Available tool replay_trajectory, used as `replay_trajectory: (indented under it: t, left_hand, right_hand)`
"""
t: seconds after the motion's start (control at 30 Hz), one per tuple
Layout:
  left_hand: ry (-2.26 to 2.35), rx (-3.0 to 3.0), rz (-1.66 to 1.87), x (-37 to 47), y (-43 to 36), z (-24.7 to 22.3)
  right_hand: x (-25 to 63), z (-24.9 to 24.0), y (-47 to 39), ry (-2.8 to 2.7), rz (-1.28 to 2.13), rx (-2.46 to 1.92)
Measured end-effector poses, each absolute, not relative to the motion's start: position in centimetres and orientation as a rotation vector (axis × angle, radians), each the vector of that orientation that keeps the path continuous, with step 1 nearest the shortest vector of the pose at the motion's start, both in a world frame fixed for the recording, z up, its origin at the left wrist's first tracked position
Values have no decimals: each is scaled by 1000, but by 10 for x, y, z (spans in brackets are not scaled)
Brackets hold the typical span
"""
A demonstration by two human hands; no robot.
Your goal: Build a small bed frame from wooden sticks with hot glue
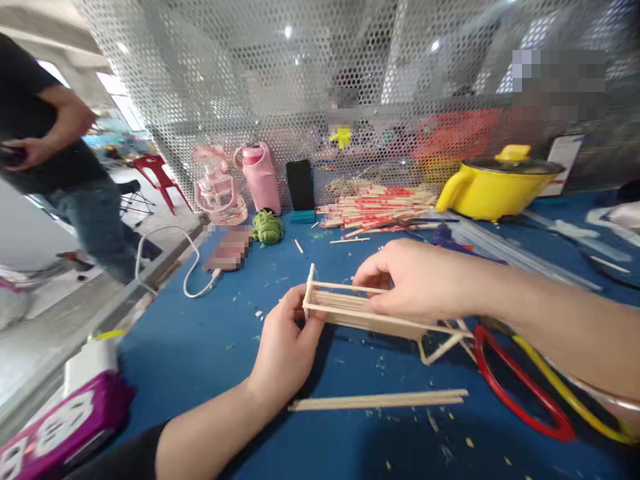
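Note:
A small frame built of thin wooden sticks, with a slatted bed, side rails and crossed legs at its right end, is held just over the blue table. My left hand is closed round its left end, thumb in front and fingers behind the corner post. Reaching over it from the right, my right hand has its thumb and fingers curled at the slats and the back rail; its fingertips are partly hidden. In front lie loose wooden sticks. Red and yellow loop handles, seemingly of scissors, rest beside my right forearm.
At the back are a pile of red-marked sticks, a yellow pot, green yarn, a phone and pink bottles before a perforated metal screen. A white cable crosses the left edge. A person stands left.

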State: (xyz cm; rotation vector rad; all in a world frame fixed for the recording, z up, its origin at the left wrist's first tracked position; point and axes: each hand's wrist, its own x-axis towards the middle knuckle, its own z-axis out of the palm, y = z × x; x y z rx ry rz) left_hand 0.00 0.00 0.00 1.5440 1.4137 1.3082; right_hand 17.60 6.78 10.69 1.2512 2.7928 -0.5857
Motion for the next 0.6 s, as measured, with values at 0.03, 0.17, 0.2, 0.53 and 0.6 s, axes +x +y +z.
replay_trajectory:
  t: [0.03,0.17,0.2,0.53,0.6]
  left_hand:
    - [1417,1550,1319,1,-1,1]
    - [1433,1556,1337,5,-1,0]
    - [1438,1552,1335,5,-1,-1]
    - [1432,1518,1323,3,-1,-6]
    - [1420,1515,1324,3,-1,-5]
  right_hand:
    - [176,105,67,2804,-558,1254]
    - [176,98,65,2866,-484,1257]
    - [176,97,65,2885,-475,1258]
    - [174,92,65,2906,-511,1310]
    - [174,92,65,2900,-523,1314]
